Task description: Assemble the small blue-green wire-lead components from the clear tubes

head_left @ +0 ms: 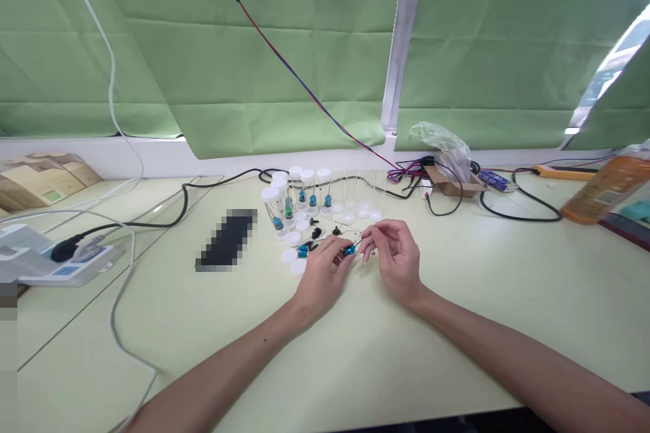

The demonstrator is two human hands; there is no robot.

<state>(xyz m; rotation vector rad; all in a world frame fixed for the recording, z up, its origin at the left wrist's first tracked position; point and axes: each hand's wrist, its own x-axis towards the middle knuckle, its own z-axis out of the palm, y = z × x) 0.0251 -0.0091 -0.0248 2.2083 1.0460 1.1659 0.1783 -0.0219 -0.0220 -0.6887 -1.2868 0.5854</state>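
Between the thumb and fingers of my left hand (323, 269) is a small blue part (349, 250) with a thin stem pointing right. My right hand (395, 258) is closed in a pinch at the far end of that stem; what its fingertips hold is too small to make out. Another blue part (302, 251) lies just left of my left hand, beside loose white caps (289, 256). Small black pieces (317, 233) are scattered behind my hands. Further back stand several clear tubes with white caps (323, 177), holding blue or green parts (288, 210).
More white-based clear tubes (363, 209) stand right of the filled ones. A pixelated dark object (226, 241) lies at left, near a power strip (71, 264). Black cable (185, 206) runs along the back. A cardboard box (451, 183) and an orange bottle (602, 189) are at right.
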